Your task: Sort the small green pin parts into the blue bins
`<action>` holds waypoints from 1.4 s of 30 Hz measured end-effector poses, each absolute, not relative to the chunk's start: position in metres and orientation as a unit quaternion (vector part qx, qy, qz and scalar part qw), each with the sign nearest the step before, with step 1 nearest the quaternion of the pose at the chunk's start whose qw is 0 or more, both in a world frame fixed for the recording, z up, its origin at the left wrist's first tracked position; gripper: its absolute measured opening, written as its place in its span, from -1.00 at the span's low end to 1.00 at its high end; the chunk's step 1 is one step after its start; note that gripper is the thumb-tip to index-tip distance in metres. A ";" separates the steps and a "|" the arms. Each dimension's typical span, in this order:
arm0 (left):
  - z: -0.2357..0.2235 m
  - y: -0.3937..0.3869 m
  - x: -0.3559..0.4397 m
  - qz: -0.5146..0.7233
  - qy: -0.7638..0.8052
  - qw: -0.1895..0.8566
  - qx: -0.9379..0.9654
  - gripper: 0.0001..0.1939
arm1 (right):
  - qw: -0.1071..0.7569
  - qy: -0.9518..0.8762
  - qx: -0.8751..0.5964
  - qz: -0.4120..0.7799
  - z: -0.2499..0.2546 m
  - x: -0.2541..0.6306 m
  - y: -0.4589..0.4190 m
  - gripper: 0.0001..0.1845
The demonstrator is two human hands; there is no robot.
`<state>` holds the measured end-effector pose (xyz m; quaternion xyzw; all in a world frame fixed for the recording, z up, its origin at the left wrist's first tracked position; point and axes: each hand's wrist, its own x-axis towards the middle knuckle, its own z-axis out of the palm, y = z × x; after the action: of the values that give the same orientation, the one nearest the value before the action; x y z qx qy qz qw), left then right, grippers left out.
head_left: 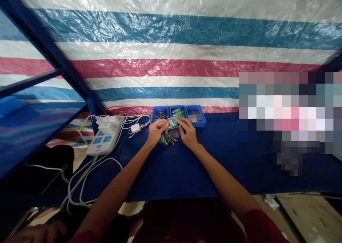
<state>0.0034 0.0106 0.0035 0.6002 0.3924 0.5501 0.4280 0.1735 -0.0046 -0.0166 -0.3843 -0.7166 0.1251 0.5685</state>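
Observation:
My left hand (156,132) pinches a small clear-and-green plastic packet (172,123) between thumb and fingers. On its other side, my right hand (189,133) has its fingers bent, with the fingertips at the packet's edge. Just below, a small pile of green packets with thin screw-like pieces (166,140) lies on the blue table, beside some clear packets (175,133). Three blue bins stand behind the hands: the left bin (153,119) holds dark screw-like pieces, the middle bin (177,107) green packets, the right bin (203,121) clear packets.
A white power strip (103,141) with plugs and tangled white cables (80,186) occupies the table's left side. Near it lies a white charger (135,128). A striped plastic sheet (171,51) hangs behind. At right, a pixelated area covers part of the view.

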 end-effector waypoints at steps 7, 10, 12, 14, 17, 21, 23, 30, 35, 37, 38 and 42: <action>-0.001 0.012 0.002 0.514 0.380 0.458 0.618 -0.56 | 0.573 -0.708 -0.395 0.121 -0.020 0.173 -0.001 -0.79; -0.001 0.011 0.001 0.517 0.388 0.391 0.656 -0.60 | 0.580 -0.698 -0.399 0.134 -0.017 0.173 -0.001 -0.78; -0.001 0.011 0.001 0.524 0.403 0.321 0.678 -0.68 | 0.581 -0.693 -0.402 0.139 -0.016 0.173 -0.002 -0.79; -0.001 0.011 0.002 0.528 0.410 0.279 0.689 -0.72 | 0.589 -0.683 -0.408 0.143 -0.016 0.172 -0.002 -0.81; -0.003 0.010 0.003 0.519 0.410 0.304 0.686 -0.71 | 0.596 -0.664 -0.420 0.168 -0.018 0.170 -0.003 -0.82; -0.003 0.007 0.005 0.521 0.412 0.366 0.652 -0.68 | 0.586 -0.659 -0.430 0.192 -0.017 0.169 -0.005 -0.81; -0.002 0.005 0.006 0.525 0.404 0.387 0.642 -0.63 | 0.588 -0.669 -0.416 0.185 -0.014 0.170 -0.007 -0.81; 0.002 0.004 0.003 0.544 0.390 0.372 0.643 -0.70 | 0.585 -0.707 -0.368 0.148 -0.011 0.173 -0.008 -0.69; 0.002 0.001 -0.003 0.520 0.360 0.389 0.669 -0.66 | 0.585 -0.699 -0.391 0.131 -0.016 0.172 -0.004 -0.78; 0.001 0.001 -0.003 0.514 0.352 0.393 0.677 -0.64 | 0.578 -0.699 -0.400 0.130 -0.017 0.172 -0.003 -0.79; 0.001 0.001 -0.003 0.512 0.349 0.390 0.681 -0.63 | 0.575 -0.700 -0.404 0.131 -0.018 0.173 -0.002 -0.79; -0.001 0.004 -0.001 0.499 0.356 0.360 0.703 -0.60 | 0.578 -0.695 -0.406 0.136 -0.016 0.174 -0.003 -0.80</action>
<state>-0.0011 0.0036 -0.0009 0.7033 0.3561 0.4991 0.3599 0.1738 -0.0034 -0.0156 -0.4060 -0.6945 0.1363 0.5781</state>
